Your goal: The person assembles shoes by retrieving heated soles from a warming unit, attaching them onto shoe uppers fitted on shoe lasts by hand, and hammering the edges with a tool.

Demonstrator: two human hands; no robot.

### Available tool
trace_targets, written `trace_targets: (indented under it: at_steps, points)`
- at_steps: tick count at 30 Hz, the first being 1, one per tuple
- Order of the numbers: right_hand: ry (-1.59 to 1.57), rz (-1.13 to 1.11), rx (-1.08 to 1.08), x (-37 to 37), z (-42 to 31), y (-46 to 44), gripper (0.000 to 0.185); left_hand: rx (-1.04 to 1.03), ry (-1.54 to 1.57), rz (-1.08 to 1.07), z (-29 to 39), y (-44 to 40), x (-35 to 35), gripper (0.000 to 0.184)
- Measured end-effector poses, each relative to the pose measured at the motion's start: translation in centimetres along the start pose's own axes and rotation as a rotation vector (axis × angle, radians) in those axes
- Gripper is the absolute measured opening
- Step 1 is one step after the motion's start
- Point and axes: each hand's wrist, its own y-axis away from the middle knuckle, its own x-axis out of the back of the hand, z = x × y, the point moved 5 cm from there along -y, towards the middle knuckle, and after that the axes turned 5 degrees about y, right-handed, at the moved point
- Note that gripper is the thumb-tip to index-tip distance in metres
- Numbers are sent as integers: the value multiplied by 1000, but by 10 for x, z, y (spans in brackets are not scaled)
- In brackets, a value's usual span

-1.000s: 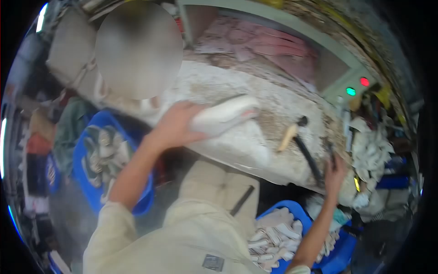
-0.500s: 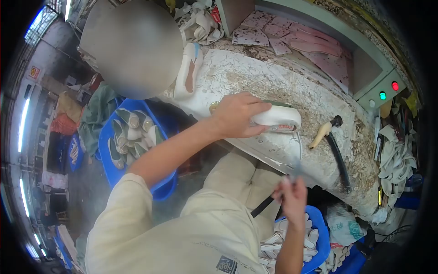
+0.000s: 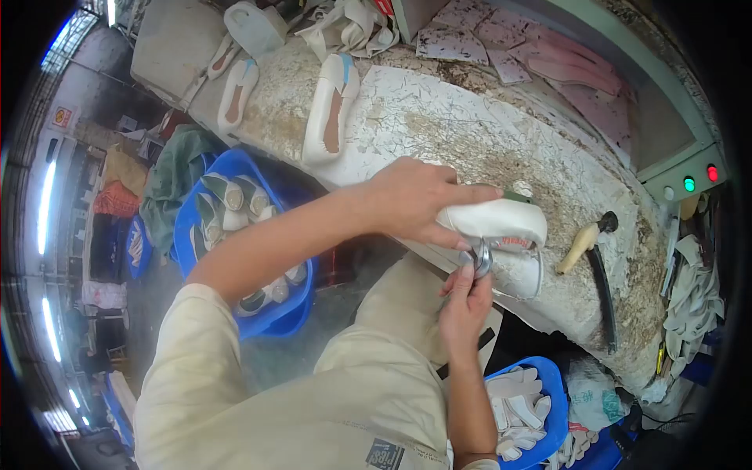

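Observation:
My left hand (image 3: pixel 419 200) grips a white shoe (image 3: pixel 501 219) on its green last, held over the front edge of the worn workbench (image 3: pixel 423 121). Red lettering shows on the shoe's inner strip, and a white flap hangs below it. My right hand (image 3: pixel 466 305) is closed around metal pincers (image 3: pixel 479 258), whose jaws are at the lower edge of the shoe. Right of the shoe, a hammer (image 3: pixel 581 249) with a pale wooden handle lies on the bench beside a black bar (image 3: pixel 603 301).
White shoe uppers (image 3: pixel 333 113) lie at the bench's back left. A blue basket (image 3: pixel 294 313) of shoes on lasts stands at left, another blue basket (image 3: pixel 552 384) with white pieces at lower right. A green machine housing (image 3: pixel 674 168) with lit buttons borders the right.
My right hand has come from the bench's right side to the shoe with the pincers. The shoe, still in my left hand, is lower and nearer the bench's front edge. The view has shifted.

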Motion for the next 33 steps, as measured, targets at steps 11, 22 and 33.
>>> trace_targets:
  at_steps: [11, 22, 33]
  points:
    - [21, -75, -39, 0, -17, 8, 32, 13, 35, -56, -9, -5, 0, 79]
    - [76, 243, 308, -25, 33, -6, 35, 44, -14, -100, -2, -8, -4, 82]
    - [-81, -339, -64, 19, 20, -16, 42, 292, 39, -54, 18, -21, -11, 80]
